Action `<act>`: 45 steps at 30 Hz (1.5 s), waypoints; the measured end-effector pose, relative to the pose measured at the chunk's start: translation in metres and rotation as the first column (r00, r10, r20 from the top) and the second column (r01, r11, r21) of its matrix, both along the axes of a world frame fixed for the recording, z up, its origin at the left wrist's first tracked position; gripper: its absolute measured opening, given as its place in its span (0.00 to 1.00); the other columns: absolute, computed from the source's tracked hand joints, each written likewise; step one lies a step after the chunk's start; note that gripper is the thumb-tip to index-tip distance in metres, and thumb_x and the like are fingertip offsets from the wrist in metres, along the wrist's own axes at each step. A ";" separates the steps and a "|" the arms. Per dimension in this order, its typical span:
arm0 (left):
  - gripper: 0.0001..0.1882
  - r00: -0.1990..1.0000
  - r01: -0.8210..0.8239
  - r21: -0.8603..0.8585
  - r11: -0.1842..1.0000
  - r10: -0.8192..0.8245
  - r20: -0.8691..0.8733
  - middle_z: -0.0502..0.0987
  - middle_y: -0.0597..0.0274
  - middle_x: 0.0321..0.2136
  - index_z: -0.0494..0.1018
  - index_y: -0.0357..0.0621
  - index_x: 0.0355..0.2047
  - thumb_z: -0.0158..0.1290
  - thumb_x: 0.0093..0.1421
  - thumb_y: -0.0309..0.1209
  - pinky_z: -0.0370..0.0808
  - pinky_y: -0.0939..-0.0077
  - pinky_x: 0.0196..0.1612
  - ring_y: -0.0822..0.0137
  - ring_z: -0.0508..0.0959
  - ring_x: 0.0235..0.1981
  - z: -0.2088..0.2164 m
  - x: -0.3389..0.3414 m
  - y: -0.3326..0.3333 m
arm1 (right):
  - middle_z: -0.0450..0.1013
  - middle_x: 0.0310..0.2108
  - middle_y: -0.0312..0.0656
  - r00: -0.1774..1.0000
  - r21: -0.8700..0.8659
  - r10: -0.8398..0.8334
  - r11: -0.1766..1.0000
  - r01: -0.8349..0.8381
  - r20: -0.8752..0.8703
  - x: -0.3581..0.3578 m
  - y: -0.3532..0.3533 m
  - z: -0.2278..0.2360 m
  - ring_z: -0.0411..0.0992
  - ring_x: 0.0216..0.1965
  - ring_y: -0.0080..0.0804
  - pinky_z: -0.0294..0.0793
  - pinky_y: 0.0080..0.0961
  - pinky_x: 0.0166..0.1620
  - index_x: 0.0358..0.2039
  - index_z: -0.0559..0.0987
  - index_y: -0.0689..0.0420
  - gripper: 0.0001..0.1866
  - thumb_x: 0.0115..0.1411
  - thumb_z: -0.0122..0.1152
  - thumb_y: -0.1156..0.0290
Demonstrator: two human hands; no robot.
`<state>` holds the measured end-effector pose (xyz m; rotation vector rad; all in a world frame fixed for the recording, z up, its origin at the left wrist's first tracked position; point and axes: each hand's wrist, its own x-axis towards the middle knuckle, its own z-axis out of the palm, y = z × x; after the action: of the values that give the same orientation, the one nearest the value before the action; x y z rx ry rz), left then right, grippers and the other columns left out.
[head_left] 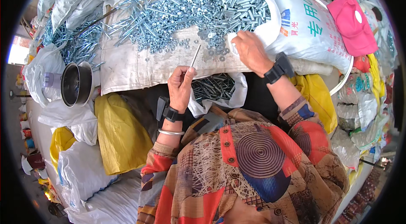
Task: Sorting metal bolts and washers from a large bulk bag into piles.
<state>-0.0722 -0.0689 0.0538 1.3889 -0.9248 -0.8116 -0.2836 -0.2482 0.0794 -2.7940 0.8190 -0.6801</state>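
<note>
My left hand point(181, 86) pinches a thin silver metal rod point(195, 56) between thumb and fingers, its free end pointing up and away. My right hand point(253, 53) is bent over the folded white edge of a sack, fingertips together beside the flat washers point(216, 45); what they hold, if anything, is hidden. Past the hands lie a heap of small nuts point(163, 25) and a pile of short metal sleeves point(245, 4) at the sack's mouth. Below and between my wrists, an open white bag point(241, 93) contains dark metal bolts point(213, 86).
A printed white sack point(313, 29) leans at the right, with a pink cap point(352, 23) by it. Long bolts point(76, 42) are heaped at the left above a dark round pan point(71, 84). Yellow sacks point(120, 135) flank me. Pale cloth point(135, 69) covers the work surface.
</note>
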 end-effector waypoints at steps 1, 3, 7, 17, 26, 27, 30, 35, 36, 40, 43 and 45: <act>0.12 1.000 0.001 0.002 1.000 -0.001 -0.003 0.72 0.74 0.22 0.74 0.42 0.32 0.53 0.68 0.37 0.58 0.85 0.22 0.84 0.60 0.19 -0.001 -0.001 0.000 | 0.67 0.30 0.43 0.987 -0.109 -0.065 0.993 0.049 -0.149 -0.005 -0.006 0.002 0.67 0.36 0.43 0.67 0.37 0.40 0.27 0.74 0.58 0.01 0.55 0.56 0.78; 0.12 0.992 0.015 0.001 1.000 -0.015 -0.128 0.73 0.72 0.23 0.75 0.41 0.34 0.53 0.68 0.37 0.60 0.86 0.24 0.84 0.62 0.22 -0.003 -0.003 0.002 | 0.67 0.30 0.43 0.974 -0.120 -0.052 0.992 0.026 -0.219 -0.010 -0.009 0.001 0.67 0.36 0.42 0.66 0.37 0.40 0.26 0.74 0.58 0.01 0.54 0.56 0.78; 0.12 0.955 0.101 0.062 0.993 -0.079 -0.285 0.73 0.72 0.23 0.76 0.40 0.36 0.51 0.69 0.37 0.59 0.88 0.24 0.85 0.63 0.21 -0.005 -0.008 0.009 | 0.67 0.29 0.43 0.974 -0.161 0.002 0.986 -0.039 -0.226 -0.008 -0.015 -0.002 0.67 0.36 0.44 0.66 0.39 0.41 0.23 0.74 0.58 0.01 0.50 0.55 0.77; 0.13 0.953 0.209 0.099 0.973 -0.180 -0.244 0.69 0.74 0.20 0.77 0.40 0.38 0.50 0.70 0.38 0.60 0.86 0.24 0.84 0.62 0.21 -0.004 -0.022 0.023 | 0.76 0.32 0.41 0.562 0.795 -0.652 0.104 -0.598 0.508 0.005 0.014 0.013 0.75 0.31 0.31 0.74 0.28 0.35 0.40 0.75 0.57 0.08 0.69 0.53 0.66; 0.15 0.976 0.216 0.060 0.975 -0.217 0.013 0.65 0.76 0.18 0.77 0.40 0.37 0.49 0.70 0.40 0.58 0.86 0.22 0.84 0.61 0.20 0.004 -0.026 0.024 | 0.66 0.25 0.29 0.682 0.802 -0.473 0.097 -0.589 0.558 0.014 0.048 0.011 0.64 0.26 0.16 0.65 0.16 0.30 0.39 0.78 0.61 0.12 0.70 0.54 0.64; 0.15 0.974 0.211 0.043 0.977 -0.214 0.074 0.65 0.76 0.19 0.77 0.40 0.37 0.49 0.70 0.39 0.59 0.85 0.23 0.84 0.61 0.21 0.004 -0.026 0.025 | 0.66 0.25 0.29 0.739 0.828 -0.379 0.183 -0.530 0.557 0.013 0.050 0.013 0.63 0.26 0.16 0.64 0.15 0.31 0.39 0.78 0.62 0.12 0.70 0.52 0.65; 0.14 0.971 0.185 0.042 0.982 -0.189 0.143 0.65 0.75 0.19 0.77 0.40 0.36 0.51 0.70 0.38 0.61 0.83 0.24 0.82 0.62 0.22 0.000 -0.023 0.028 | 0.66 0.25 0.29 0.820 0.841 -0.237 0.306 -0.446 0.520 0.015 0.054 0.019 0.62 0.26 0.15 0.63 0.14 0.31 0.39 0.78 0.63 0.12 0.70 0.52 0.67; 0.12 0.946 0.150 0.074 0.986 -0.165 0.278 0.68 0.69 0.19 0.76 0.38 0.36 0.52 0.69 0.36 0.63 0.80 0.25 0.79 0.64 0.21 0.006 -0.020 0.030 | 0.70 0.28 0.31 0.924 0.807 -0.097 0.527 -0.268 0.370 0.017 0.059 0.025 0.66 0.28 0.15 0.67 0.17 0.31 0.40 0.78 0.61 0.10 0.66 0.59 0.67; 0.12 0.920 0.130 0.088 0.988 -0.153 0.360 0.68 0.67 0.19 0.76 0.38 0.36 0.53 0.68 0.36 0.64 0.79 0.25 0.78 0.64 0.21 0.007 -0.020 0.031 | 0.70 0.28 0.31 0.925 0.807 -0.094 0.526 -0.268 0.369 0.019 0.061 0.024 0.66 0.28 0.15 0.67 0.17 0.31 0.40 0.78 0.61 0.10 0.66 0.59 0.67; 0.11 0.895 0.083 0.035 0.996 -0.090 0.437 0.69 0.59 0.17 0.75 0.40 0.35 0.54 0.66 0.36 0.66 0.74 0.24 0.68 0.68 0.17 0.005 -0.023 0.029 | 0.73 0.29 0.36 0.945 0.765 -0.055 0.603 -0.225 0.321 0.030 0.077 0.015 0.71 0.31 0.22 0.72 0.23 0.36 0.50 0.74 0.60 0.18 0.60 0.65 0.70; 0.15 0.943 0.083 0.131 0.988 -0.120 0.310 0.69 0.62 0.17 0.75 0.40 0.39 0.52 0.68 0.40 0.67 0.75 0.24 0.72 0.69 0.18 -0.001 -0.024 0.030 | 0.76 0.35 0.42 0.933 0.643 0.041 0.714 -0.277 0.356 0.040 0.089 0.007 0.75 0.33 0.33 0.74 0.30 0.39 0.58 0.70 0.57 0.24 0.63 0.61 0.69; 0.19 0.998 0.048 0.163 0.986 -0.039 -0.053 0.70 0.68 0.19 0.75 0.39 0.41 0.49 0.70 0.44 0.66 0.78 0.24 0.77 0.68 0.20 -0.015 -0.019 0.032 | 0.76 0.35 0.43 0.899 0.632 0.024 0.703 -0.326 0.437 0.050 0.087 0.012 0.76 0.34 0.34 0.74 0.30 0.40 0.59 0.69 0.57 0.24 0.64 0.60 0.69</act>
<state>-0.0913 -0.0369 0.0388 1.4876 -0.8677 -0.9690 -0.2334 -0.1614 0.0913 -1.9190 0.5443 -0.6877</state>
